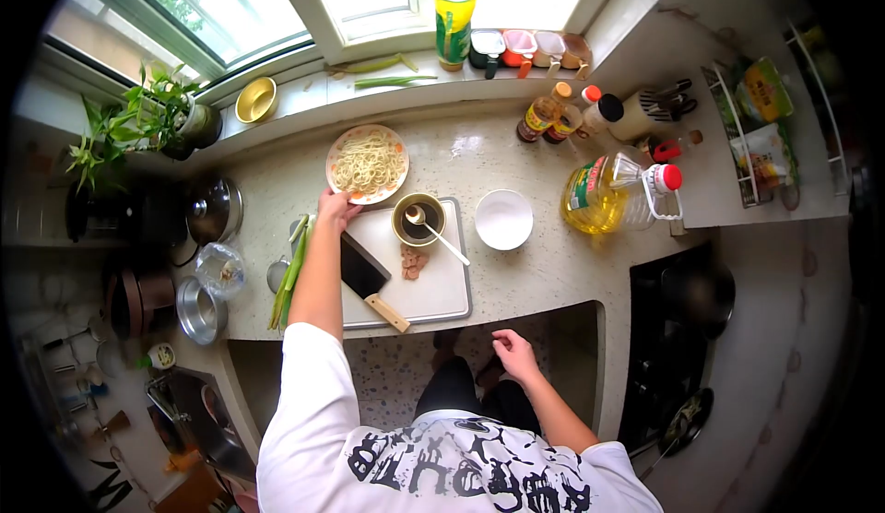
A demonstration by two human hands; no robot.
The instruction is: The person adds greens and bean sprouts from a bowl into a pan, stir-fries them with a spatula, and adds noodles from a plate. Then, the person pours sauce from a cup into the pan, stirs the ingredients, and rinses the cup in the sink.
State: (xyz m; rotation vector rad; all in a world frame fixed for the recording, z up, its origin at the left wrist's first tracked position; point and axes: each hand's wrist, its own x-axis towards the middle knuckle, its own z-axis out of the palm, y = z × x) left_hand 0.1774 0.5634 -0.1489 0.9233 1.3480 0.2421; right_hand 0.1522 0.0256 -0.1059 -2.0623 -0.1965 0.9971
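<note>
My left hand [336, 209] reaches forward and grips the near-left rim of a patterned plate [399, 181] of noodles [369, 164]. My right hand [516, 354] hangs in front of the counter, near my body, with its fingers curled in and nothing visible in them. Between them lies a cutting board [442, 292]. On it are a cleaver [363, 269] with a wooden handle, a small heap of brown meat pieces [412, 262], and a bowl [399, 227] of dark liquid with a white spoon [442, 241] in it. Green onions [290, 278] lie left of the board, partly behind my left forearm.
A white bowl [503, 220] stands right of the board. Farther right are an oil jug [599, 190], sauce bottles [539, 117] and a dark stove [668, 329]. A lidded pot [214, 209] and a metal bowl [200, 310] stand left. Seasoning boxes [519, 47] line the sill.
</note>
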